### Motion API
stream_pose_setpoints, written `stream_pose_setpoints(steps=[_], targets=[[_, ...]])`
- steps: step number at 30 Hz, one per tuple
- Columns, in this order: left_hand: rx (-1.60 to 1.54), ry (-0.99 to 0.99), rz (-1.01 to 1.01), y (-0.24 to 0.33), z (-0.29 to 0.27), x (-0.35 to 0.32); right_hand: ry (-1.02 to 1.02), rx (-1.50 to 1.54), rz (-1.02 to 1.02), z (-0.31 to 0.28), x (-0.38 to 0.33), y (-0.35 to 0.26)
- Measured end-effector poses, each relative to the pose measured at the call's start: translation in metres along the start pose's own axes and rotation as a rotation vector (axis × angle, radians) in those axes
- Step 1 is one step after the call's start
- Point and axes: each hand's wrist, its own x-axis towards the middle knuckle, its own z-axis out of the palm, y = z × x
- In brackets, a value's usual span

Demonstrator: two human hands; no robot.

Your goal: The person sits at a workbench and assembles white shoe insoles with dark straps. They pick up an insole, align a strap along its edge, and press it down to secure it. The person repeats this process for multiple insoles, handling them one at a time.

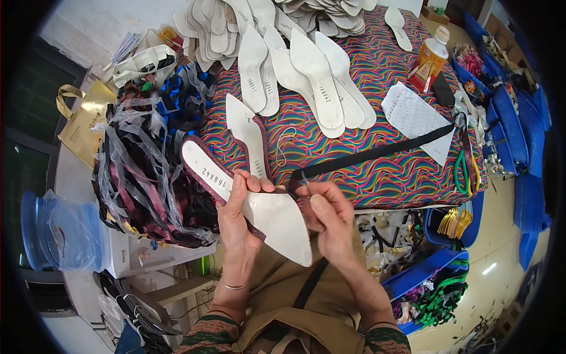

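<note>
Head view: nearest, a brown apron [283, 289] covers the person's lap. Above it, the left hand [236, 203] is closed around the narrow middle of a white insole [276, 215] with purple edging along its heel, thumb on the upper face. This insole is held tilted before the near edge of the table, heel to the upper left, pointed toe to the lower right. Just beside its right edge, the right hand [330, 215] has its fingers curled and thumb drawn in toward the fingertips; whatever is pinched there is too small to tell.

Close to those fingertips lies one end of a black strip [377, 154], which runs up and right across the patterned table cover [348, 186]. Behind the left hand rests a second purple-edged insole [239, 121], with a looped pale thread [286, 144] to its right. Left of the hands is a heap of dark and clear ribbons [147, 159].

Farther back, plain white insoles [315, 74] overlap in groups, a bottle [431, 59] stands at the right, and more insoles are piled at the far edge.
</note>
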Motion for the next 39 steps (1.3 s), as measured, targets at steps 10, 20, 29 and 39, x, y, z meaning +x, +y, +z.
stream_pose_setpoints(steps=[10, 20, 29, 39], targets=[[0.338, -0.096, 0.066, 0.003, 0.015, -0.013, -0.341, -1.095, -0.577, -0.024, 0.014, -0.045], [0.361, -0.289, 0.106, -0.002, 0.010, -0.011, -0.305, -1.195, -0.550, -0.026, -0.017, -0.045], [0.336, -0.288, -0.042, -0.002, 0.012, -0.011, -0.331, -0.807, -0.160, -0.025, -0.007, -0.039], [0.533, -0.449, -0.100, -0.008, 0.007, -0.003, -0.162, -0.733, -0.071, -0.028, -0.013, -0.033]])
